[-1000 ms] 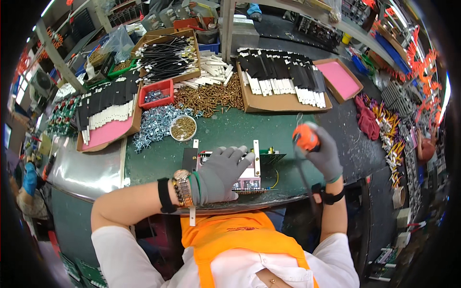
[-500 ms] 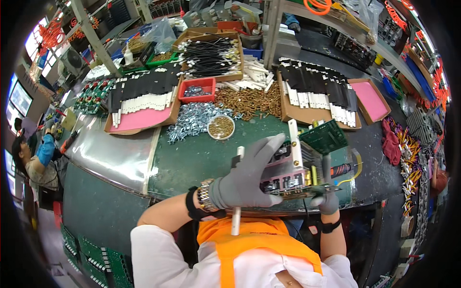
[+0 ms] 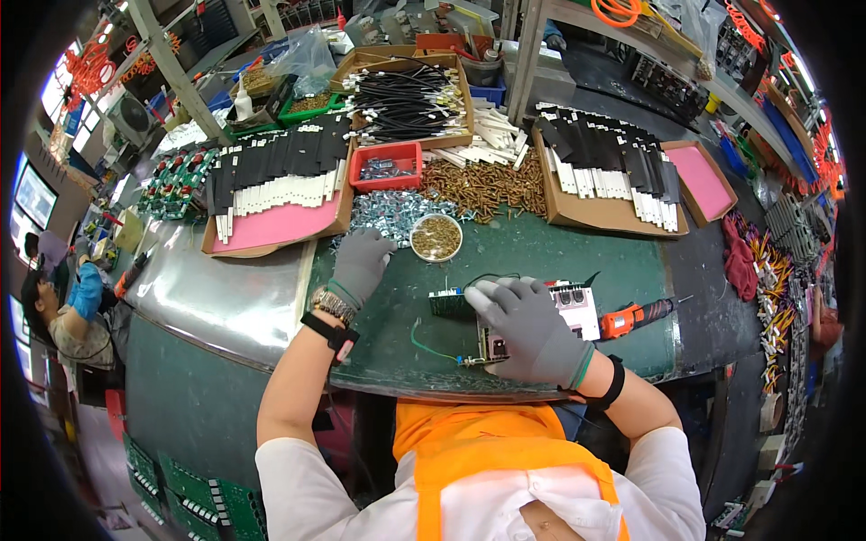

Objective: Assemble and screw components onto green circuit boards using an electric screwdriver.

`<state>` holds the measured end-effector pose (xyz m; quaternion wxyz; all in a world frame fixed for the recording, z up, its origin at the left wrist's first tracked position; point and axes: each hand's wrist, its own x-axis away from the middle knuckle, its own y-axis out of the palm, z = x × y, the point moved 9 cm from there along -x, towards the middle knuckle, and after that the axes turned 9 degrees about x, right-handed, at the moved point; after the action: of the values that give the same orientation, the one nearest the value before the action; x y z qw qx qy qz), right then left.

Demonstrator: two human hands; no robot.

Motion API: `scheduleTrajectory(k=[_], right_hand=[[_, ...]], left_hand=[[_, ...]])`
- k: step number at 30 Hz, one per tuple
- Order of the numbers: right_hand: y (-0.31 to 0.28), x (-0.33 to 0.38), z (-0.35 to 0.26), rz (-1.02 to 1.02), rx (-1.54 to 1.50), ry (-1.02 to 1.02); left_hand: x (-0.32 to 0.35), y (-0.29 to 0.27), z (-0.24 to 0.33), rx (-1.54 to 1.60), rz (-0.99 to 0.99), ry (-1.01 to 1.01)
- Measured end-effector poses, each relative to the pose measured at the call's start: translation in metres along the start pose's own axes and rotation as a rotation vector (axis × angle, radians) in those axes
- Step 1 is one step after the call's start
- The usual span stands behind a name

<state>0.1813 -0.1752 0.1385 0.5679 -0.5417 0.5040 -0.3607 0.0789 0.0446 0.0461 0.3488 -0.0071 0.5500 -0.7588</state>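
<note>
Here's the left hand (image 3: 361,263) at the near edge of the silver clip pile (image 3: 390,211), fingers bent — whether they hold a clip, I cannot tell. The right hand (image 3: 537,332) lies spread wide across the circuit assembly (image 3: 578,308), close to the front edge of the green tabletop (image 3: 386,326). Just right of that assembly rests the orange power screwdriver (image 3: 622,320); the round tub (image 3: 437,238) of small brass-coloured parts sits just beside the pile.

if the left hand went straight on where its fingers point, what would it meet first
Probably the pile of silver clips just past the left hand; depth is unclear, so it may touch them already.
</note>
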Motion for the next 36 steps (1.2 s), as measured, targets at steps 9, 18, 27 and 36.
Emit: scheduleTrajectory(k=[9,18,27,36], right_hand=[[-0.053,0.079,0.071,0.176,-0.04,0.172],[0.031,0.228,0.221,-0.146,0.34,0.638],[-0.056,0.254,0.197,0.741,-0.036,0.662],[-0.159,0.164,0.122,1.219,-1.394,-0.157]], left_hand=[[-0.008,0.015,-0.014,-0.323,0.042,0.005],[0.043,-0.052,0.177,0.617,0.233,-0.075],[0.043,-0.013,0.195,0.523,0.247,0.155],[0.055,0.002,0.177,0.762,0.26,0.02]])
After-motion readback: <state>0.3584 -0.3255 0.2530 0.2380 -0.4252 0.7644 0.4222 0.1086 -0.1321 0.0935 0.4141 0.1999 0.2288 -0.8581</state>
